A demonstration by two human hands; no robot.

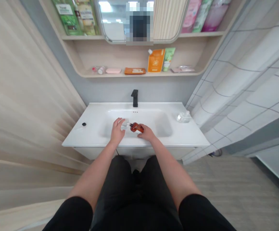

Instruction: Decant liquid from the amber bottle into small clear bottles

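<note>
White, glossy washbasin desk [191,137] carries a wide rectangular basin [165,125], an angular matt-black tap [135,98] behind it. Over the basin the hands are apart from each other: the right hand [146,132] clasps a translucent amber-brown bottle [135,127], tilted, its dark neck towards the small clear container [123,124] that the left hand [117,131] grips. Whether the two touch is too small to tell. Aligning their ends, tipping gently and staying above the basin should, I judge, best contain drips. Leftward on the desk lies a small round black piece [84,124].
</note>
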